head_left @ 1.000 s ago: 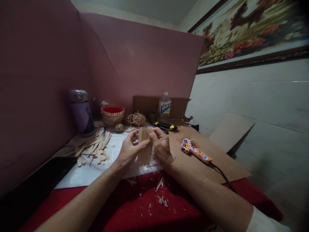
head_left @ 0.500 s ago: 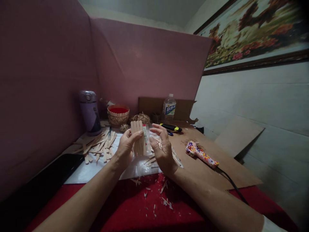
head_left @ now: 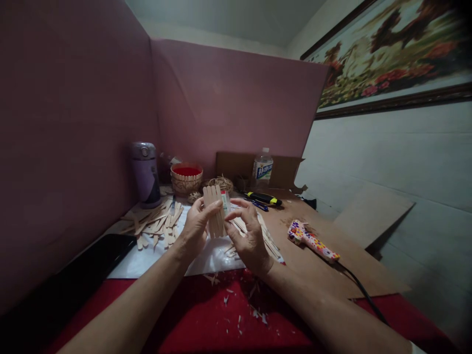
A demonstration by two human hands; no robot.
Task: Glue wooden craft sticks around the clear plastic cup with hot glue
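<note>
Several flat wooden craft sticks (head_left: 214,204) stand side by side, upright and slightly tilted, in my left hand (head_left: 197,223). Its thumb presses across their front, and its other fingers are behind them. My right hand (head_left: 249,233) is at their right edge, thumb and index fingertip brought together there; the other fingers are curled loosely. Behind the sticks, between the hands, shows part of a clear packet with a red and green label (head_left: 225,200). More loose craft sticks (head_left: 271,238) lie beyond my right hand, partly hidden by it.
A pile of craft sticks (head_left: 158,223) lies left on white sheeting (head_left: 129,265). Behind stand a purple flask (head_left: 145,177), stick-covered bowl (head_left: 187,179), twine (head_left: 223,183) and bottle (head_left: 263,169). On cardboard (head_left: 313,275) lie a utility knife (head_left: 264,198) and corded glue gun (head_left: 311,241). Shavings litter the red cloth (head_left: 206,319).
My right hand has closed its thumb and index finger at the right edge of the sticks. My left hand keeps its hold. The whole view has shifted slightly.
</note>
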